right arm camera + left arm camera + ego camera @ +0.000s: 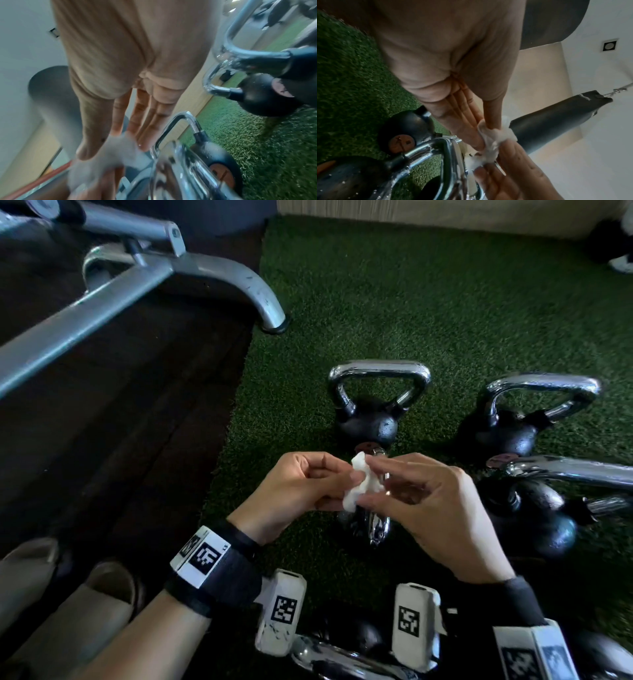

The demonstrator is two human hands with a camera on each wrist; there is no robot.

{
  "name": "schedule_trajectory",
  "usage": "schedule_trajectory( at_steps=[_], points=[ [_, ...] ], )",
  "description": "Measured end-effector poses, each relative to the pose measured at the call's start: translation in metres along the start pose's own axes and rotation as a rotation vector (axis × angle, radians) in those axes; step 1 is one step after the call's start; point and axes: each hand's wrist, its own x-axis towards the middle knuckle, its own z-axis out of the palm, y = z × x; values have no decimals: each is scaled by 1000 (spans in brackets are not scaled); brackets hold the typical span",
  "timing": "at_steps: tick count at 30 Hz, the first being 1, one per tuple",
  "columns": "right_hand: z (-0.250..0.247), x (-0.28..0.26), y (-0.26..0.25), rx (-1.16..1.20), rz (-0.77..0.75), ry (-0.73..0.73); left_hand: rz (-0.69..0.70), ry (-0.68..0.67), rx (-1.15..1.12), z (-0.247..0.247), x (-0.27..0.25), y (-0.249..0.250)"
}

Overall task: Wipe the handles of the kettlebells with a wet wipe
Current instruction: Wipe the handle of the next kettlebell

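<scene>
A crumpled white wet wipe (364, 484) hangs in the air between both hands. My left hand (344, 486) pinches its left side and my right hand (371, 482) pinches its right side. Just beneath them stands a kettlebell (375, 527) with a chrome handle, partly hidden by my fingers. Beyond it sits a small black kettlebell (368, 421), with another (507, 434) to the right. The left wrist view shows the wipe (493, 136) twisted between the fingers of both hands above a chrome handle (447, 155). In the right wrist view the wipe (109, 155) is blurred.
Several more kettlebells (537, 508) crowd the green turf (445, 302) to the right and at the near edge. A grey metal bench frame (137, 278) stands on the dark floor at the left. Beige shoes (68, 611) lie at the lower left. A black punch bag (556, 121) hangs ahead.
</scene>
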Motion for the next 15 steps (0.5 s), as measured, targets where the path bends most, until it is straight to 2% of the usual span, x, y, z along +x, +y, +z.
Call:
schedule_trajectory(
  at_steps=[6,9,12,15],
  points=[
    [9,1,12,81,46,96,9,-11,17,5,-1,4],
    [1,2,18,81,93,151,15,-19,119,2,1,0],
    [-12,4,28,155,143,257,-17,-39,429,-12,11,-24],
    [-16,8,57,154,256,362,-71,-205,945,-17,23,-52]
  ],
)
